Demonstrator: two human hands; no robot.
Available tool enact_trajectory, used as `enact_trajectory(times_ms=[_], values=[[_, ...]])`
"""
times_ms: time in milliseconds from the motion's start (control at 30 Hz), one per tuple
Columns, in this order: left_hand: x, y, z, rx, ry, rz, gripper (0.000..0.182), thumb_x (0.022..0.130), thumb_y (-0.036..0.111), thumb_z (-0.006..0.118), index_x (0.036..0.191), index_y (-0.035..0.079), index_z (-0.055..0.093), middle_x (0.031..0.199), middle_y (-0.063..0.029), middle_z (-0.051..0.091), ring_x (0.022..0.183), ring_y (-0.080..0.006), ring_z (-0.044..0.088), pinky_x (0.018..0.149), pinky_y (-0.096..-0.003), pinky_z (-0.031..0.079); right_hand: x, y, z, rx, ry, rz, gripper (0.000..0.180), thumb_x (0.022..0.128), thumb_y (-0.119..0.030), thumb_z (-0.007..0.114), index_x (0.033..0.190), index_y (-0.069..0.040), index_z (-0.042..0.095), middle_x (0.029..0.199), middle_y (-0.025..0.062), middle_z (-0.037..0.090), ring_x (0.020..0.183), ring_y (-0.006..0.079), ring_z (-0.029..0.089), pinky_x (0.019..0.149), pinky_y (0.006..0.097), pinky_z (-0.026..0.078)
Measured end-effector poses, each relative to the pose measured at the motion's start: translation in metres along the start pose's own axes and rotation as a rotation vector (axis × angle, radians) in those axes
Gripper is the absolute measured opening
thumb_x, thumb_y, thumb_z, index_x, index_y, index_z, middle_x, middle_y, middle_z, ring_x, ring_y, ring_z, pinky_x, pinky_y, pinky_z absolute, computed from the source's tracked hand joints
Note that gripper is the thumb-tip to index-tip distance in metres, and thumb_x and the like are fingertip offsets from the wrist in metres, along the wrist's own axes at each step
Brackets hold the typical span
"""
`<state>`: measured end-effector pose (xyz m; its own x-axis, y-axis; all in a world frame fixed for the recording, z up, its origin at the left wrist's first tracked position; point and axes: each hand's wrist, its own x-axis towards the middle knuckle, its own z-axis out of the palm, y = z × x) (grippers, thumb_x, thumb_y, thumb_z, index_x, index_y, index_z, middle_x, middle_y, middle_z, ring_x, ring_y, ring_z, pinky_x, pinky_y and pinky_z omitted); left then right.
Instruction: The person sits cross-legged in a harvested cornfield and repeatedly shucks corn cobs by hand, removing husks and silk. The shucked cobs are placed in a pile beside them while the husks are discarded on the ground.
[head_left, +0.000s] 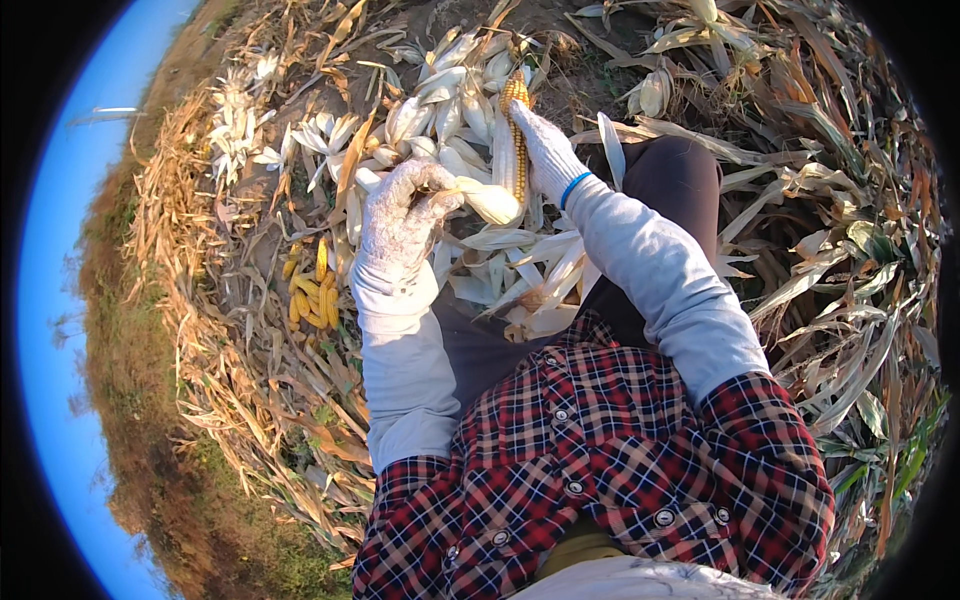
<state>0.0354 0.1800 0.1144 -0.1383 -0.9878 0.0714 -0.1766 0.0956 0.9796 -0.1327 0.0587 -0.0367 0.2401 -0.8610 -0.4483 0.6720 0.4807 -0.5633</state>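
My right hand (544, 142), in a white knit glove with a blue cuff edge, grips a partly bared ear of corn (513, 88). Its yellow kernels show along the upper end and the side towards my palm. My left hand (412, 206), in a soiled white glove, pinches the narrow end of a pale corn husk (489, 201). That husk bulges across the lower end of the ear; whether it is still joined to it I cannot tell. Between and beyond my hands lies a heap of corn ears in pale husks (442, 101).
Bare yellow corn cobs (319, 292) lie piled on the ground left of my left forearm. Stripped husks (540, 281) gather before my lap, by my bent knee (671, 180). Dry corn stalks (817, 225) cover the ground at right, and more stalks (217, 330) lie at left.
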Motion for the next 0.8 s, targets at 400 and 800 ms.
enact_trajectory(times_ms=[400, 800], values=[[-0.04, -0.045, 0.004, 0.886, -0.69, -0.218, 0.031, 0.088, 0.026, 0.073, 0.107, 0.002, 0.071, 0.092, -0.0185, 0.072, 0.088, -0.0321, 0.07, 0.081, -0.0372, 0.055, -0.017, -0.008, 0.005, -0.349, -0.166, -0.351, 0.061, 0.102, -0.045, 0.057, 0.143, -0.001, 0.052, 0.134, 0.0114, 0.062, 0.115, 0.0192, 0.06, 0.103, 0.0324, 0.045], [0.049, -0.065, 0.018, 0.467, 0.295, 0.001, 0.024, 0.091, 0.017, 0.076, 0.106, 0.0, 0.069, 0.089, -0.0039, 0.07, 0.077, -0.0113, 0.062, 0.072, -0.0269, 0.051, -0.035, 0.009, 0.01, -0.157, -0.432, -0.296, 0.051, 0.102, -0.029, 0.062, 0.142, -0.001, 0.05, 0.13, 0.0077, 0.063, 0.119, 0.0142, 0.057, 0.105, 0.0292, 0.043]])
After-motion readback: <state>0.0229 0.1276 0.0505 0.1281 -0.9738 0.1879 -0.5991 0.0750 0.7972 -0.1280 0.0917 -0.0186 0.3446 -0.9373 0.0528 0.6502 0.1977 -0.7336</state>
